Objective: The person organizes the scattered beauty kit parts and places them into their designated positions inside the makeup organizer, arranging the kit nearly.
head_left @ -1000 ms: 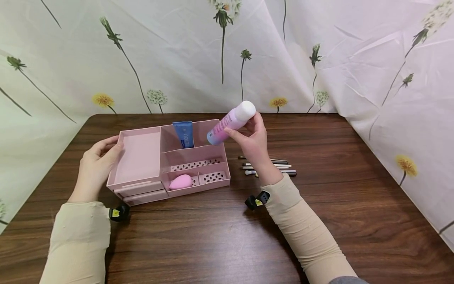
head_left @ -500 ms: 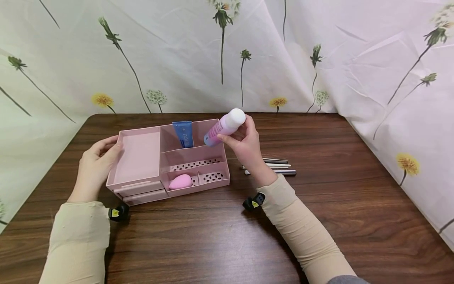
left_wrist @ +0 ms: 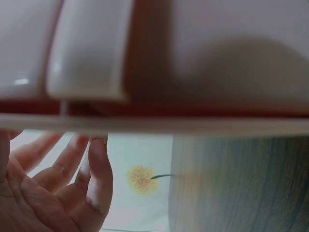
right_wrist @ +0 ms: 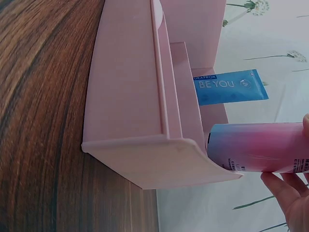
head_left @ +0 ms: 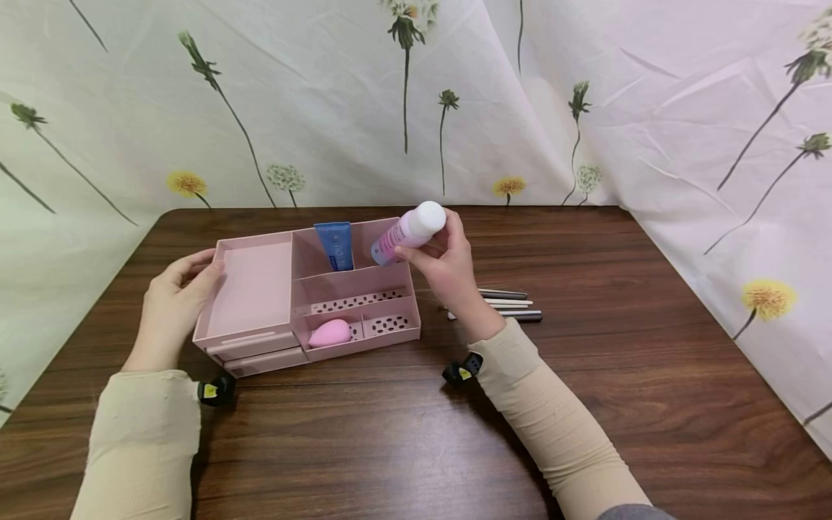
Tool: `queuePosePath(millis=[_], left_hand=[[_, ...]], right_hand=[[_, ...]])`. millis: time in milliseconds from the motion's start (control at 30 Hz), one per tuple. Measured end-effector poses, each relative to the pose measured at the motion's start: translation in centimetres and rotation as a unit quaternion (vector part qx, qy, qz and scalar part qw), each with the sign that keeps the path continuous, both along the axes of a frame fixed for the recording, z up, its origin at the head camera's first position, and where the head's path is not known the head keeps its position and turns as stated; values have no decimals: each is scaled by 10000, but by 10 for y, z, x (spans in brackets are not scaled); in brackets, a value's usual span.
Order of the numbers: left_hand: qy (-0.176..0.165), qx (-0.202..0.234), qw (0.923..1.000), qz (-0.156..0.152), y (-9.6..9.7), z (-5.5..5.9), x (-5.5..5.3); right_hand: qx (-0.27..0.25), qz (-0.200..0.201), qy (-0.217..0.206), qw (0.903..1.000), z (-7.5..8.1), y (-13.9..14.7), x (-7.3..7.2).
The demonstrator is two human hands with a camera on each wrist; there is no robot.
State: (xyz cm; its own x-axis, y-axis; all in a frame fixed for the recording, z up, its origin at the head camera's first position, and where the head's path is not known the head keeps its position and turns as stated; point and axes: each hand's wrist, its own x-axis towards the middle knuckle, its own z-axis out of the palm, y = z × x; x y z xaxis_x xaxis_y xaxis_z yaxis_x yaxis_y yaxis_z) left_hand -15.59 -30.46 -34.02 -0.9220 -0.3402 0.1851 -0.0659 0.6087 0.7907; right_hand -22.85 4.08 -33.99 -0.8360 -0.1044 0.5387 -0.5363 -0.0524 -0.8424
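Note:
My right hand [head_left: 448,267] grips a pink-to-blue bottle with a white cap [head_left: 393,242]. The bottle leans, its base at the back right compartment of a pink makeup organizer [head_left: 253,289]. In the right wrist view, the blue end of the bottle [right_wrist: 241,145] is right at the compartment's edge. My left hand [head_left: 175,307] holds the organizer's left side, thumb at the rim; the left wrist view has its fingers [left_wrist: 99,179] against the outside. A blue "BE YOU" tube [head_left: 334,245] stands in the back compartment beside the bottle. In a front compartment lies a pink makeup sponge [head_left: 330,334].
Several makeup brushes [head_left: 513,315] lie on the brown wooden table [head_left: 390,448] to the organizer's right, partly hidden by my right wrist. Two drawers [head_left: 266,359] sit under the organizer's left tray. A white floral cloth [head_left: 338,108] hangs behind the table.
My right hand has carried the bottle left and slightly down, its base now closer into the back right compartment. The left hand and the organizer stay nearly still.

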Motion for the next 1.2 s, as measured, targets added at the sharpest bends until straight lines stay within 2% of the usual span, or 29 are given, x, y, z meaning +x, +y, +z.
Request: queuePosePath(millis=[633,933,1200], left_hand=[[26,15,10000,-4,0,-2,2],[81,60,9999,-14,2,1,2],[-8,113,9999,-31,1,0,3]], right_hand=[[-57,46,77,9999,-5,-3,-2],[230,-15,166,9996,-8,-7,-4],[307,-26,105,9995,-13,-12,-7]])
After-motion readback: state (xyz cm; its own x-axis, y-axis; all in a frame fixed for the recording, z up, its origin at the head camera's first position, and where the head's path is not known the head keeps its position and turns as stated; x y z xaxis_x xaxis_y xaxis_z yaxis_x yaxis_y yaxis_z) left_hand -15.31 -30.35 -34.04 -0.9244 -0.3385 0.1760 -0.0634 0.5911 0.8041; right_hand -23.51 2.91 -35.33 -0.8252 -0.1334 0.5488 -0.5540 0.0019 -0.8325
